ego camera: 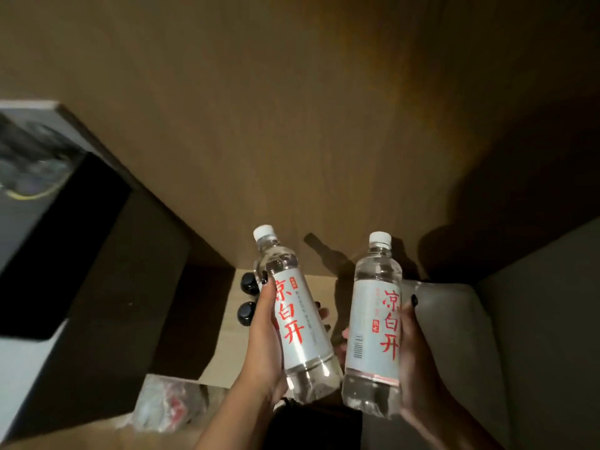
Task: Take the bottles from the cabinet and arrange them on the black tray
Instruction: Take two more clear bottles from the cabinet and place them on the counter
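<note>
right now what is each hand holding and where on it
The left hand grips one water bottle around its labelled lower body. The right hand grips a second water bottle the same way, around the label. Both caps are free.

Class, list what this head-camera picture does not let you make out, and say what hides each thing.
1. Black caps, head view: bodies hidden behind the left hand and its bottle.
2. Crinkled packet: too blurred to identify.
3. Black tray: cannot be identified.
4. Right hand: fingertips mostly hidden behind its bottle.
</note>
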